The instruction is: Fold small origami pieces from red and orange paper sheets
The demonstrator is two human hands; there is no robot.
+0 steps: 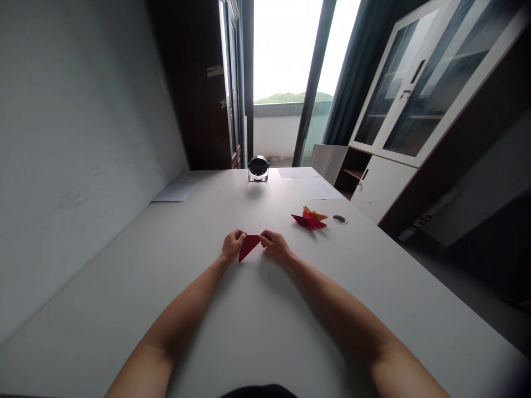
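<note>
A red paper triangle (248, 246) lies folded on the white table (257, 315), held between both hands. My left hand (233, 244) pinches its left corner with curled fingers. My right hand (274, 245) pinches its right tip, fingers closed. To the right, apart from the hands, lie folded red paper pieces (309, 221) with an orange one (315, 214) behind them.
A small round fan (258, 168) stands at the table's far end. White sheets lie at the far left (175, 191) and far right (317, 188). A cable hole (339, 219) is near the right edge. A wall runs along the left; glass-door cabinets (418, 94) stand right.
</note>
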